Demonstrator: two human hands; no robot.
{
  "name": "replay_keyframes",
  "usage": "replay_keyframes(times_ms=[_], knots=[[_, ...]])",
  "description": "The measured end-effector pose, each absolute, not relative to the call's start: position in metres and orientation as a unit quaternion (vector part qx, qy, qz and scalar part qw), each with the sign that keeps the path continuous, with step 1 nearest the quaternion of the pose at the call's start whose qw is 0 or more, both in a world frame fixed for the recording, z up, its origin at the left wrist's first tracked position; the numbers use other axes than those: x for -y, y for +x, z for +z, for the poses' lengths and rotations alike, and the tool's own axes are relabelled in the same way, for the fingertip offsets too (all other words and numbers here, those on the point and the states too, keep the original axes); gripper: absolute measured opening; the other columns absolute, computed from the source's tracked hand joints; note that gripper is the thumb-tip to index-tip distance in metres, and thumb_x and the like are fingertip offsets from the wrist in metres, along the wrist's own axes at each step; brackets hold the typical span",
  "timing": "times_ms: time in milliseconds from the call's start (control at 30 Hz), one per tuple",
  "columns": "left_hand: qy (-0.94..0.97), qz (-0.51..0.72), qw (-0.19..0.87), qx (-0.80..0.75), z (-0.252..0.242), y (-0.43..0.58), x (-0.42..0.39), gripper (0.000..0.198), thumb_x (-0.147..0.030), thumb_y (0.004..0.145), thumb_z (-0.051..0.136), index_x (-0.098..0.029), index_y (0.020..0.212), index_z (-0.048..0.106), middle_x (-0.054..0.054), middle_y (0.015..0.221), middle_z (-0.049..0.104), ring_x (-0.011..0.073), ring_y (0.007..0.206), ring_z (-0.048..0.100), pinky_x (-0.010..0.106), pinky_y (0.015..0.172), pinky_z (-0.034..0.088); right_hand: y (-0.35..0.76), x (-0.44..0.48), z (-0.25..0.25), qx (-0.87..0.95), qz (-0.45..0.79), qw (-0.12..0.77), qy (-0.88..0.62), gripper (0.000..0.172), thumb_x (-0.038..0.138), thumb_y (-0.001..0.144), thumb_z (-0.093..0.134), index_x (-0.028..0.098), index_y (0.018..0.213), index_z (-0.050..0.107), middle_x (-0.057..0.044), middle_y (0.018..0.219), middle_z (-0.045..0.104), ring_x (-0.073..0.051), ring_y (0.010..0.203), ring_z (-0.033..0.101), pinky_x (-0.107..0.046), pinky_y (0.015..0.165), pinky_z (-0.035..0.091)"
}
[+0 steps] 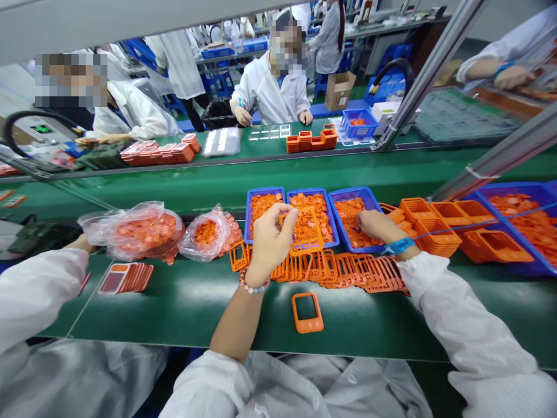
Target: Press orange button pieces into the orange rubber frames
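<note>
My left hand [272,238] is closed on an orange frame [319,241], held upright over the middle blue tray [336,233] of small orange parts. In the right-hand blue tray [378,204], my right hand [376,225] reaches among orange pieces; its fingertips are bent down and what they grip, if anything, is hidden. Below the trays runs a long row of leaning orange frames [348,271]. A single orange frame [322,322] lies flat on the green table nearer to me. The left blue tray [248,217] also holds orange parts.
Stacked orange frames [435,235] and a large blue bin [483,194] stand at the right. To the left are clear bags [145,229] of orange parts and stacked frames [126,278], beside a neighbour's sleeve [39,290]. People in white coats work across the bench.
</note>
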State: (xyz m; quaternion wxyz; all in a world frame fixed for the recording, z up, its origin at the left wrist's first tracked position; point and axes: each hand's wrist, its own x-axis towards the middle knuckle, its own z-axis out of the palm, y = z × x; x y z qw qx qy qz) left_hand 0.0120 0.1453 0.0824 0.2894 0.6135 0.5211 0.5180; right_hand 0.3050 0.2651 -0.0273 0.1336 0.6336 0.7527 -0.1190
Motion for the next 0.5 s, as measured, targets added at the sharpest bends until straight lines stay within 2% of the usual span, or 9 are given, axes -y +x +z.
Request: replay_keyframes(times_ms=[167,333,500], knots=[[0.612,0.514,0.286,-0.529,0.081,0.012,-0.147,0.024,-0.042,0.096,0.057,-0.02,0.089,0.064,-0.004,0.055,0.051,0.0097,0.045,0.046,0.024,0.043,0.03,0.306,-0.264,-0.024,-0.751,-0.118,0.14,0.635,0.031,0.01,0.087,0.049,0.007,0.104,0.075,-0.024,0.107,0.074,-0.03,0.104,0.071,-0.033,0.085,0.047],[0.612,0.509,0.29,-0.531,0.08,0.013,-0.149,0.026,-0.044,0.096,0.056,-0.02,0.088,0.064,-0.004,0.056,0.052,0.0098,0.045,0.047,0.023,0.043,0.031,0.306,-0.261,-0.017,-0.751,-0.125,0.105,0.639,0.033,0.012,0.088,0.047,0.01,0.106,0.074,-0.019,0.105,0.075,-0.027,0.1,0.071,-0.031,0.08,0.046],[0.608,0.507,0.295,-0.536,0.076,0.014,-0.152,0.027,-0.045,0.096,0.056,-0.02,0.088,0.064,-0.005,0.053,0.05,0.0098,0.043,0.046,0.023,0.042,0.03,0.302,-0.256,-0.018,-0.749,-0.129,0.067,0.646,0.024,0.017,0.087,0.053,0.013,0.1,0.073,-0.014,0.103,0.076,-0.025,0.098,0.07,-0.029,0.079,0.044]])
